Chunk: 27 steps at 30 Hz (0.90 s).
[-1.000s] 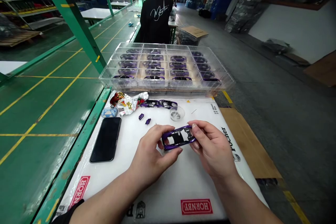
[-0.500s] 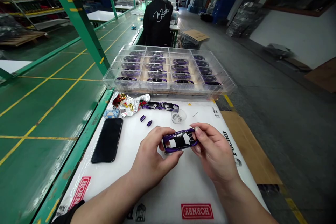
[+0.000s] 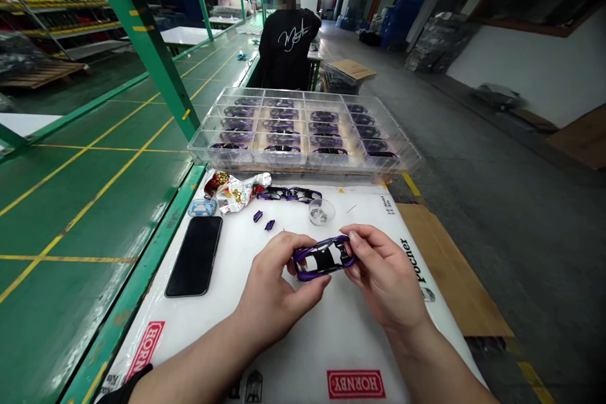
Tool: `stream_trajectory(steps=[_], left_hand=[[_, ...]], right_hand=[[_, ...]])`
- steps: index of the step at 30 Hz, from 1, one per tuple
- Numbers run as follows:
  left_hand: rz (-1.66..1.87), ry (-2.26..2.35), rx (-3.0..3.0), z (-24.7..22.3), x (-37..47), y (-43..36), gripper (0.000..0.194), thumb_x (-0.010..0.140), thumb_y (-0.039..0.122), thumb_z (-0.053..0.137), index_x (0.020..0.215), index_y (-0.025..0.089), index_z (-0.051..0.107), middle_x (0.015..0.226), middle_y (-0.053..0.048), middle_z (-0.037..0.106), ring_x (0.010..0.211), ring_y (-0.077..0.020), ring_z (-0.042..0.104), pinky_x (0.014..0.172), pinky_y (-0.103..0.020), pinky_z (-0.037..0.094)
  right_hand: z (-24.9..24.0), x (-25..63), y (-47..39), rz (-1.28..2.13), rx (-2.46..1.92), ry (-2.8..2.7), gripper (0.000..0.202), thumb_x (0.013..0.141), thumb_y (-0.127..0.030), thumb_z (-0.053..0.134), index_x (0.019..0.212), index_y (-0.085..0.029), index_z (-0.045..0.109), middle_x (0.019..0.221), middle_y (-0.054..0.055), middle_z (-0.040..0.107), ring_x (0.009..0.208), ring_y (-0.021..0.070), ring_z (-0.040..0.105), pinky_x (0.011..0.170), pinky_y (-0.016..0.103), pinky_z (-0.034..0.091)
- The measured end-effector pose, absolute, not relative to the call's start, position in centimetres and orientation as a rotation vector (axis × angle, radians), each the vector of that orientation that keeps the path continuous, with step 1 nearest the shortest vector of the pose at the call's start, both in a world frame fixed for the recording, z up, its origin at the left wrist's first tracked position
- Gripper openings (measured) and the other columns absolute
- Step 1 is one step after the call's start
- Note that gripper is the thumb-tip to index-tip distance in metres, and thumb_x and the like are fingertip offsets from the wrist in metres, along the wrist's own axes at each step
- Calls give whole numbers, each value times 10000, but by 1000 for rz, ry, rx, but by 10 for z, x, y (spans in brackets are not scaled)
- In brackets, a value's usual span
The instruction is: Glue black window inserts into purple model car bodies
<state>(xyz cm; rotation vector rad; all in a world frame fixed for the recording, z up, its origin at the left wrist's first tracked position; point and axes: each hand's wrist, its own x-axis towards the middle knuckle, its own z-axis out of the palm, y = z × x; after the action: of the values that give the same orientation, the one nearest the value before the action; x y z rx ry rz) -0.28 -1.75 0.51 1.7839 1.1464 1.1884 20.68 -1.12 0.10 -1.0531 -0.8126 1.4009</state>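
Note:
A purple, black and white toy car body [image 3: 324,258] is held above the white table covering. Around its left end, my left hand [image 3: 279,287] is closed, thumb along the near side and fingers on the far side. My right hand [image 3: 381,271] pinches the right end between thumb and fingers; whether a small part is also in that pinch is hidden. Beyond the hands lie two small purple parts [image 3: 269,225] and a round clear dish [image 3: 321,212] with tiny pieces in it. More purple car bodies [image 3: 290,194] rest behind them.
A clear divided tray [image 3: 303,161] with many car bodies spans the far end of the table. On the left are a phone [image 3: 194,257], a crumpled wrapper [image 3: 237,192] and a blue-white packet [image 3: 202,207]. A green post [image 3: 156,57] rises there. A person in black [image 3: 286,50] sits ahead.
The view has tilted slightly. Both hands keep their hold on the car body, which has turned a little so its top shows more. The person ahead has shifted, with an arm out to the right.

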Motion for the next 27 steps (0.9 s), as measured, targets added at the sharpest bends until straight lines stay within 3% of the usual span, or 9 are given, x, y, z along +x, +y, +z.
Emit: stream_trajectory(steps=[6, 11, 14, 18, 19, 22, 25, 27], left_hand=[[1168, 1166, 1686, 2, -3, -16, 345, 852, 162, 868, 1171, 258, 779, 1042, -17, 792, 888, -194, 718, 765, -313, 569], [1154, 1186, 1672, -5, -1, -15, 390, 864, 164, 865, 1235, 248, 779, 1087, -42, 796, 869, -194, 704, 739, -313, 558], [1128, 1199, 1661, -11, 0, -14, 440, 870, 186, 894, 1288, 242, 769, 1147, -62, 786, 872, -197, 687, 777, -339, 575], [1087, 1192, 1499, -16, 1, -12, 1005, 730, 214, 1031, 1629, 273, 586, 1420, -127, 728, 1012, -235, 707, 777, -343, 604], [1092, 1192, 1434, -17, 1, -11, 1059, 732, 218, 1024, 1672, 278, 539, 1460, -137, 707, 1027, -234, 705, 771, -337, 607], [1090, 1191, 1291, -19, 3, -9, 851, 905, 300, 879, 1678, 256, 526, 1454, -145, 700, 1003, -218, 701, 784, -340, 594], [993, 1171, 1273, -24, 7, -8, 487, 1000, 372, 754, 1454, 202, 704, 1270, -121, 767, 964, -225, 702, 848, -370, 579], [903, 1140, 1296, -31, 11, -6, 380, 978, 378, 766, 1307, 188, 766, 1132, -102, 796, 937, -238, 707, 875, -385, 578]], right_hand=[[-2, 208, -10, 1422, -1093, -848, 457, 900, -587, 1014, 1121, -209, 881, 785, -15, 632, 539, 73, 525, 504, 216, 401], [-6, 215, -4, 1432, -1145, -914, 520, 895, -619, 1008, 1152, -191, 863, 595, -49, 551, 475, 88, 450, 466, 220, 304], [-9, 220, -5, 1408, -1188, -956, 560, 895, -663, 992, 1166, -194, 851, 555, -39, 567, 482, 117, 470, 483, 241, 351], [-4, 232, -6, 1237, -1296, -1070, 589, 937, -682, 951, 1265, -206, 840, 627, 3, 655, 544, 173, 583, 552, 301, 476], [1, 236, -3, 1160, -1315, -1095, 594, 941, -676, 951, 1287, -207, 838, 647, 10, 669, 564, 185, 604, 568, 312, 492], [25, 246, 19, 961, -1321, -1143, 608, 943, -682, 945, 1307, -208, 831, 649, 4, 670, 583, 193, 615, 593, 322, 509], [55, 252, 64, 854, -1277, -1122, 674, 875, -716, 984, 1256, -184, 821, 650, -3, 668, 585, 176, 606, 571, 296, 502], [70, 255, 104, 812, -1261, -1101, 731, 832, -737, 999, 1261, -182, 795, 687, -17, 674, 606, 159, 619, 575, 272, 522]])
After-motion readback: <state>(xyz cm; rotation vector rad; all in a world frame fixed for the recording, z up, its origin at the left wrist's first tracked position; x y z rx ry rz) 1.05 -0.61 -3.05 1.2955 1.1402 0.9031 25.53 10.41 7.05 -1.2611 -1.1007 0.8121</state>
